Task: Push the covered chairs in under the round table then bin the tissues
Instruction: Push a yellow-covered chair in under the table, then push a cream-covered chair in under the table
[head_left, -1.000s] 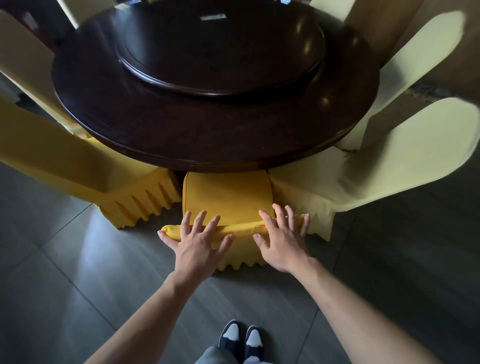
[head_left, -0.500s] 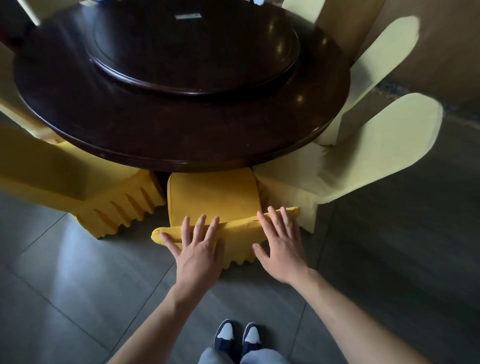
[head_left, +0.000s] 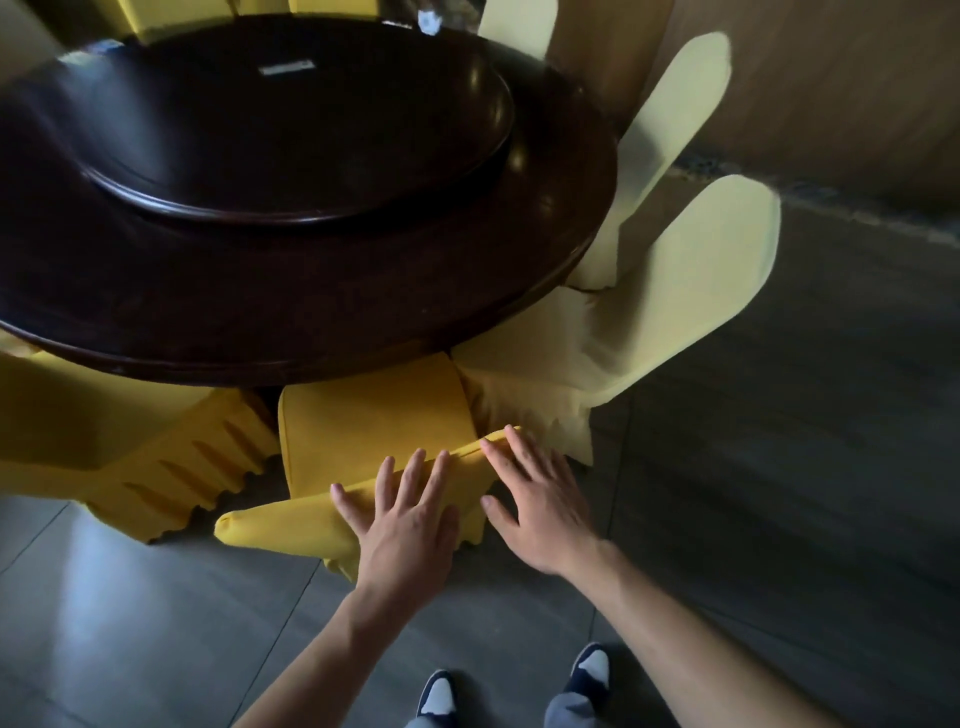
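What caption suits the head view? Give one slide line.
Both open hands, left hand and right hand, press the yellow-covered chair toward the round table.

Glossy table (head_left: 311, 312), seemingly wooden

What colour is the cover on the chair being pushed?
Mustard yellow chair cover, clearest in the head view.

No text can be read; a small pale label (head_left: 286, 68) on the turntable (head_left: 291, 135) is too blurred.
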